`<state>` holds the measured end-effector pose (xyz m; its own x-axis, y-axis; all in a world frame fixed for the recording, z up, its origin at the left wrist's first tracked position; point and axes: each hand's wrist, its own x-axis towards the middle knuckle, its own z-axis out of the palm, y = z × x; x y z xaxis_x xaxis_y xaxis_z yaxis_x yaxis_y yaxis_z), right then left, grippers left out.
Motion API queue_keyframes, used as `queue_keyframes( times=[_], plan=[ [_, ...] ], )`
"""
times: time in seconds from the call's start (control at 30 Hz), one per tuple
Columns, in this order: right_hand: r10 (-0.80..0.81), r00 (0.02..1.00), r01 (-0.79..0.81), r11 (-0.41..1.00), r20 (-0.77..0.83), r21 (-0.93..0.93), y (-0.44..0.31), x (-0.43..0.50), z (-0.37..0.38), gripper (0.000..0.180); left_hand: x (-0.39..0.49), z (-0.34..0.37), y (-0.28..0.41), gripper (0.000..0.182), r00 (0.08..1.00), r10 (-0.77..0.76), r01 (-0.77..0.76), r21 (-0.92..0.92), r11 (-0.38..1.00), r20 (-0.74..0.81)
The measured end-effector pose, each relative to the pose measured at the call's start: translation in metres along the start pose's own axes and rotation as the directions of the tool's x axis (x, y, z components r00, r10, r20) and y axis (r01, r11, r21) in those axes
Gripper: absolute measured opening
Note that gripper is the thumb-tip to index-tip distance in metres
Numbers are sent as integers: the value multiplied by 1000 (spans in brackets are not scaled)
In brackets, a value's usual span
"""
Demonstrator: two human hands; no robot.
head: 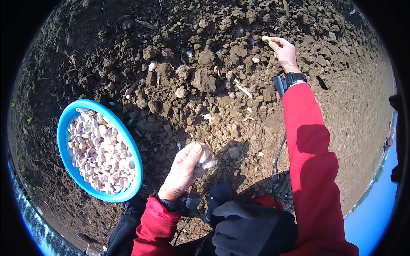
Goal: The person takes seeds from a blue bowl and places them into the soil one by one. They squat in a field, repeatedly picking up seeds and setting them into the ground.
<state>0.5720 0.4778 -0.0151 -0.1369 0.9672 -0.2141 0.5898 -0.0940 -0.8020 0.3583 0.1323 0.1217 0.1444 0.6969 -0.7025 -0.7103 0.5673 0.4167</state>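
My right hand (284, 53) reaches out over the soil at the upper right. Its thumb and fingertips pinch a single pale garlic clove (266, 39). Nearer to me, my left hand (184, 171) is closed around some garlic cloves (206, 160), partly hidden by the fingers. A blue plastic basin (137, 160) full of peeled-apart garlic cloves (101, 153) stands to the left of that hand. Loose, cloddy brown soil (205, 80) lies before me. A white clove (152, 66) and other small pale pieces are scattered among the clods.
A dry stalk piece (243, 88) lies on the soil. Black fabric (253, 227), seemingly over my leg, fills the lower middle. A thin dark cable (278, 156) hangs beside my red right sleeve (312, 153). Open field stretches to the right, with sky beyond.
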Motion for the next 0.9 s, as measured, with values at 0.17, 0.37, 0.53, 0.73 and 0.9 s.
queue_keyframes(
  times=[0.17, 0.37, 0.53, 0.73, 0.9],
  plan=[
    [-24, 993, -67, 694, -116, -717, -26, 6, 13, 27, 4, -2, 4, 39, 1000, 16, -15, 53, 998, -25],
    [86, 977, -192, 758, -197, -624, -41, -11, 18, 26, 0, -4, 4, 39, 999, 27, -27, 12, 1000, 22],
    [-208, 977, 161, 624, 36, -764, -36, -16, 24, 23, 5, -6, -3, 37, 1000, -12, 12, -34, 999, 2],
    [15, 999, 12, 712, 32, -702, -35, 0, 9, 22, 4, -9, -1, 37, 1000, -18, 18, -79, 997, -4],
    [-74, 988, 150, 641, 133, -753, -11, 15, 1, 20, 14, -1, 5, 42, 997, -57, 52, -80, 995, -60]
  ],
)
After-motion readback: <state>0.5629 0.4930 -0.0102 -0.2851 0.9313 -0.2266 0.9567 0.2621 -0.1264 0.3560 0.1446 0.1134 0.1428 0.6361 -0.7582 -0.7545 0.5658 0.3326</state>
